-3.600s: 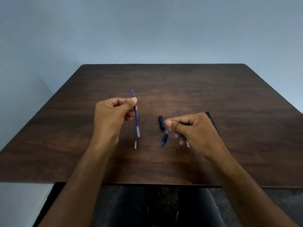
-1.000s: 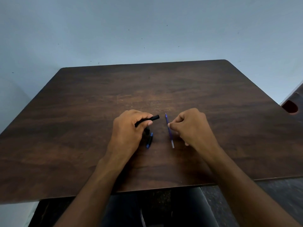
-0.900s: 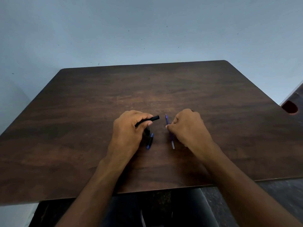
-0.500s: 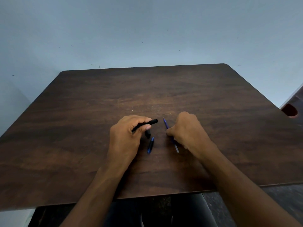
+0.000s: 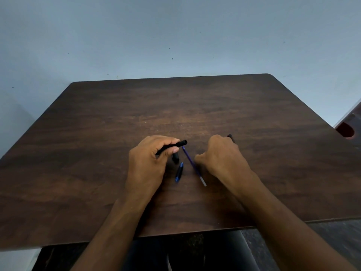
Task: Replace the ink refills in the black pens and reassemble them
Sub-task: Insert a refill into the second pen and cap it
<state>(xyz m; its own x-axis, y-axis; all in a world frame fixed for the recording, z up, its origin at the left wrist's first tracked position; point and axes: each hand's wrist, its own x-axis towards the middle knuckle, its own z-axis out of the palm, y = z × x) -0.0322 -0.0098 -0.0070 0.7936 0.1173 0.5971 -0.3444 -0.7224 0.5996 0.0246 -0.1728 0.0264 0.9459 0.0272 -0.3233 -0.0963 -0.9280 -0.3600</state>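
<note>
Your left hand [image 5: 150,161] has a black pen barrel [image 5: 172,147] pinched between thumb and fingers, open end aimed right. Your right hand [image 5: 220,157] is curled down on the table [image 5: 97,133], fingertips on the blue refill [image 5: 192,165] lying there; can't tell if it's actually gripped. Between the hands sit a black cap [image 5: 175,157] and a blue-tipped nose piece [image 5: 179,172]. Another black pen [image 5: 231,138] peeks out behind your knuckles. So I'd say pen one is apart: refill, nose piece and cap all still to go on.
</note>
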